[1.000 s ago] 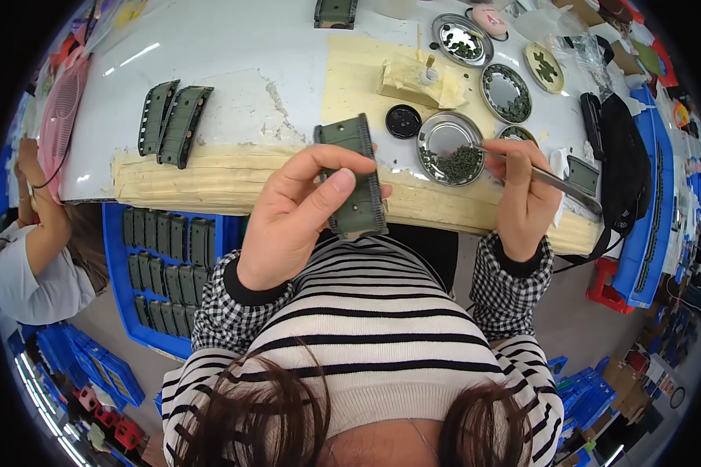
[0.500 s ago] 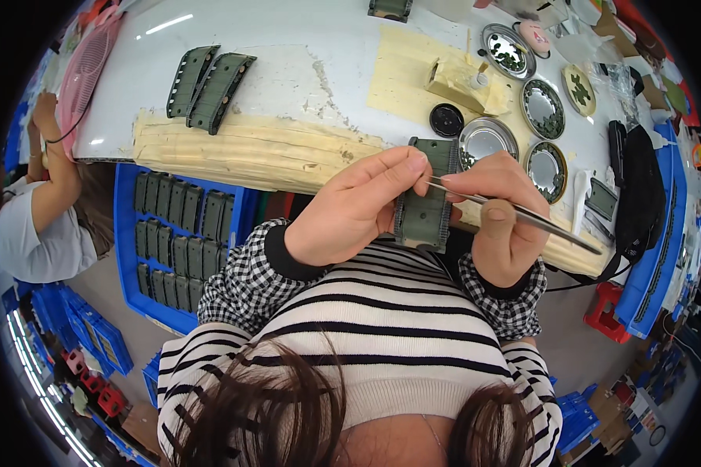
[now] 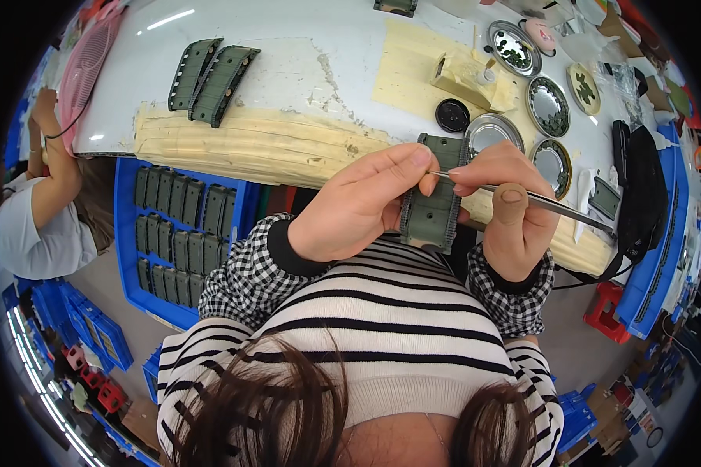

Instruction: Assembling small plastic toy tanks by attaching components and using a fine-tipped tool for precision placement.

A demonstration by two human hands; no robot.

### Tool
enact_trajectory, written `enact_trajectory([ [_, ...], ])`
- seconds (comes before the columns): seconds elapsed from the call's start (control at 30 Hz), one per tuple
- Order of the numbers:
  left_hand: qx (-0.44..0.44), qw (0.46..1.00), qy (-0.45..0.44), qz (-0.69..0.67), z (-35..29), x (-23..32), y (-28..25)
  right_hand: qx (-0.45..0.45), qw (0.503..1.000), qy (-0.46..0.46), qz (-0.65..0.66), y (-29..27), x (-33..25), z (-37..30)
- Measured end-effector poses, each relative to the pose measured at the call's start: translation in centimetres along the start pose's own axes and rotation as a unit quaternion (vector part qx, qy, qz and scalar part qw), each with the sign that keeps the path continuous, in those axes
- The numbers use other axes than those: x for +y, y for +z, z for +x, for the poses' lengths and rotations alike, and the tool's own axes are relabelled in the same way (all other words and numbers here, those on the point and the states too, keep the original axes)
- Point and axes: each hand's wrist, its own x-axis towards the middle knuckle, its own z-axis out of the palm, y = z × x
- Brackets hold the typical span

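Above my lap, at the table's near edge, my left hand (image 3: 354,206) grips a dark green, curved plastic panel (image 3: 430,219) with toothed long sides. Its thumb and forefinger are pinched together over the panel's left side. In my right hand (image 3: 510,198) is a pair of metal tweezers (image 3: 565,208), slanting down to the right. The tips point left and meet my left fingertips; any small part between them is too small to make out. Right-hand fingertips also show behind the panel's right edge. Two similar green panels (image 3: 226,82) lie side by side on the table at the left.
Round metal dishes (image 3: 547,107) with small dark green parts stand at the right, near a tape-covered block (image 3: 471,82) and a black lid (image 3: 452,115). Yellowish padding (image 3: 257,148) covers the table edge. A blue crate (image 3: 181,310) of green panels sits lower left, beside another person (image 3: 39,226).
My right hand and the tweezers have shifted slightly right, and the tweezers lie a little flatter. The panel sits slightly further right in the picture, still held; the whole view has moved a little.
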Motion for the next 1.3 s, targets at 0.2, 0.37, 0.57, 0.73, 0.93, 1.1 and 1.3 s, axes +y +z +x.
enact_trajectory([
  [0.2, 0.016, 1.000, -0.009, -0.004, 0.0, 0.0, 0.1, 0.011, 1.000, 0.006, 0.022, 0.2, 0.1, 0.0],
  [0.37, 0.018, 1.000, -0.003, -0.011, 0.1, 0.0, 0.1, 0.000, 1.000, -0.020, 0.007, 0.0, 0.7, 0.1],
  [0.57, 0.011, 1.000, 0.006, -0.008, 0.1, 0.0, 0.2, 0.000, 1.000, 0.005, 0.013, 0.1, 0.1, 0.2],
  [0.73, 0.015, 1.000, 0.010, 0.019, 0.0, 0.1, -0.1, -0.009, 0.999, -0.026, -0.025, 0.0, 0.4, 0.3],
  [0.93, 0.061, 0.992, 0.061, 0.094, -0.5, 1.1, 1.0, 0.121, 0.992, 0.026, -0.020, 0.3, 0.7, 0.1],
  [1.1, 0.089, 0.980, 0.151, 0.095, -1.0, 1.6, -0.2, 0.153, 0.979, 0.116, -0.070, -0.2, 2.9, 0.4],
  [1.3, 0.100, 0.993, 0.062, 0.021, -1.4, 2.5, -1.1, 0.128, 0.967, 0.055, -0.211, 0.0, 4.1, 1.0],
])
